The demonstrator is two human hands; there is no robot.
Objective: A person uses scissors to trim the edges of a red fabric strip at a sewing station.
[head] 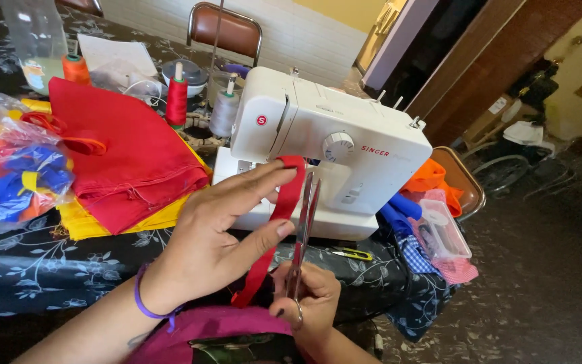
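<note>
Head view, from the left edge: a clear plastic bag of blue, orange and yellow fabric scraps (15, 172) lies on the dark floral tablecloth (35, 266). Just beside it sits a folded red cloth (126, 152) on top of yellow cloth (92, 222), with an orange thread spool (75, 68) behind and a red thread spool (176, 101) and grey thread cone (223, 111) near the back. The left hand (220, 232), a purple band at its wrist, pinches a red fabric strip (281, 216) between thumb and fingers; the strip loops over the fingertips and hangs down toward the lap. Right beside it, the right hand (308, 303) is closed around the handles of a pair of scissors (302, 229), whose blades point upward, slightly parted, touching the strip's edge. Behind both stands a white sewing machine (331, 145). Small yellow-handled snips (353, 254) lie on the table near it, and farther right a clear plastic box (446, 232) rests on checked cloth.
</note>
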